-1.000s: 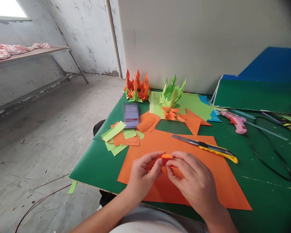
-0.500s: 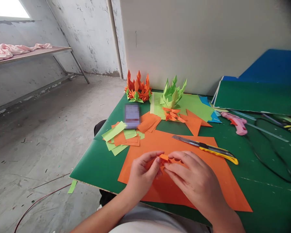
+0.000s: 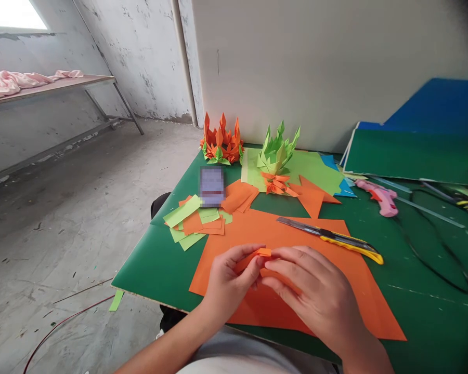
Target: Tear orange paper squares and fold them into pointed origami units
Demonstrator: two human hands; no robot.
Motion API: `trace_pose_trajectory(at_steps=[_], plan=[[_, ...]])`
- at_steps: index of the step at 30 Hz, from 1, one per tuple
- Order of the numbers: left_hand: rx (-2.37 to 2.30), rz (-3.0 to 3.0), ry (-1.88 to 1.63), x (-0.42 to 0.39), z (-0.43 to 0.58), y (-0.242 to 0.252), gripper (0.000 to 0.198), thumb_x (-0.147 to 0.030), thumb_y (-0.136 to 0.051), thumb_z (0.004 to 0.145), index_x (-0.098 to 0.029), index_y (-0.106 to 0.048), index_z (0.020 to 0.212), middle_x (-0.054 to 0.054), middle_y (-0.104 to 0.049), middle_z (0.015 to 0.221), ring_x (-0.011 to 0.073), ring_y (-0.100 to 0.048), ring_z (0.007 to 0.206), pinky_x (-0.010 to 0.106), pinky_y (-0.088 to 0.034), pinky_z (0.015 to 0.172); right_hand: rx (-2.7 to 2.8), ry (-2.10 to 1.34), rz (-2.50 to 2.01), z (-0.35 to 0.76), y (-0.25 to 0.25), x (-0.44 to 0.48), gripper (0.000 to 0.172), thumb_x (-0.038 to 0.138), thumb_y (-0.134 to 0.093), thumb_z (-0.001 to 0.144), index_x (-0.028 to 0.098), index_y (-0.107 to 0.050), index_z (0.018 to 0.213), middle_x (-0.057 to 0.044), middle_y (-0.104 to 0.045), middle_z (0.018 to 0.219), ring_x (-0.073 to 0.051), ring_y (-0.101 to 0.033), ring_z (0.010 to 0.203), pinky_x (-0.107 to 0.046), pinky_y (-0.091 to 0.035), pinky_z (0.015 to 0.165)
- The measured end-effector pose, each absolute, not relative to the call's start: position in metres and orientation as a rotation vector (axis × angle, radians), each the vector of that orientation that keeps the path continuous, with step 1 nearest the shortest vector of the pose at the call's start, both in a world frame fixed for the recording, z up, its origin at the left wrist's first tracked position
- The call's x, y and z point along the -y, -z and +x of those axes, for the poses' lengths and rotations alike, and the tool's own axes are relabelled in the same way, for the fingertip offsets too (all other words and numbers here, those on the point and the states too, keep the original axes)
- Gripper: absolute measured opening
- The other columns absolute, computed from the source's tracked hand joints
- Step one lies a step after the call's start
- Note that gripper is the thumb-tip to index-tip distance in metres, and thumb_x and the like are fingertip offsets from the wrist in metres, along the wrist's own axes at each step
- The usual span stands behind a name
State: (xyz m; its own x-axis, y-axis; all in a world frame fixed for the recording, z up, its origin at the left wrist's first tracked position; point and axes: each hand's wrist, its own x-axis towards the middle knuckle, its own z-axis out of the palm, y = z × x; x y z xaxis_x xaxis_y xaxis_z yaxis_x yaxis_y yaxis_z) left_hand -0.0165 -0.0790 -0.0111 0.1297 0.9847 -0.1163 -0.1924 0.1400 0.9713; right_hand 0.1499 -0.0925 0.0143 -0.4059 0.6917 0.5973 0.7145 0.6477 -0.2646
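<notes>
A small folded piece of orange paper [image 3: 264, 252] is pinched between the thumb and index finger of my left hand [image 3: 232, 278]. My right hand [image 3: 315, 291] has its bent fingertips against the right end and lower side of that piece; part of the grip is hidden. Beneath both hands lies a large orange paper sheet [image 3: 234, 249] on the green table [image 3: 421, 317]. A yellow utility knife [image 3: 335, 240] with its blade out rests across the sheet's far right part.
At the back stand an orange folded-paper crown [image 3: 222, 143] and a green one [image 3: 278, 150]. Orange folded pieces [image 3: 275, 183] lie before the green one. Cut paper rectangles [image 3: 191, 221] are piled left, near a blurred purple item [image 3: 212, 186]. A pink glue gun [image 3: 380, 197] sits right with its cord.
My right fingers have shifted slightly on the folded orange paper, and its flat top now faces me more. My left hand keeps its pinch. Everything else on the table stays put.
</notes>
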Motion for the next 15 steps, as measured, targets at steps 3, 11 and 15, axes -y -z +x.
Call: trace_pose_trajectory(at_steps=[3, 11, 15], plan=[[-1.004, 1.08, -1.151, 0.0793, -0.0169, 0.0154, 0.032, -0.039, -0.07, 0.082, -0.016, -0.072, 0.104, 0.001, -0.065, 0.064, 0.0066, -0.054, 0.046, 0.018, -0.049, 0.047, 2.112, 0.089, -1.14, 0.1503, -0.0144, 0.092, 0.014, 0.023, -0.065, 0.091, 0.018, -0.064, 0.104, -0.007, -0.072, 0.099, -0.022, -0.064, 0.091, -0.036, -0.049, 0.086], [-1.02, 1.144, -1.147, 0.0793, -0.017, 0.0169, 0.032, -0.038, -0.067, 0.085, -0.015, -0.073, 0.106, 0.001, -0.064, 0.061, 0.0062, -0.051, 0.046, 0.018, -0.047, 0.047, 2.149, 0.124, -1.135, 0.15, -0.0156, 0.093, 0.017, 0.02, -0.066, 0.09, 0.02, -0.067, 0.107, -0.009, -0.069, 0.108, -0.024, -0.062, 0.096, -0.039, -0.05, 0.086], [-1.029, 1.133, -1.142, 0.08, -0.0167, 0.0125, 0.033, -0.039, -0.067, 0.084, -0.014, -0.073, 0.105, 0.002, -0.065, 0.065, 0.0064, -0.05, 0.045, 0.019, -0.047, 0.046, 2.19, 0.09, -1.109, 0.148, -0.0158, 0.0941, 0.02, 0.02, -0.065, 0.09, 0.019, -0.067, 0.109, -0.011, -0.068, 0.113, -0.025, -0.062, 0.1, -0.042, -0.051, 0.086]])
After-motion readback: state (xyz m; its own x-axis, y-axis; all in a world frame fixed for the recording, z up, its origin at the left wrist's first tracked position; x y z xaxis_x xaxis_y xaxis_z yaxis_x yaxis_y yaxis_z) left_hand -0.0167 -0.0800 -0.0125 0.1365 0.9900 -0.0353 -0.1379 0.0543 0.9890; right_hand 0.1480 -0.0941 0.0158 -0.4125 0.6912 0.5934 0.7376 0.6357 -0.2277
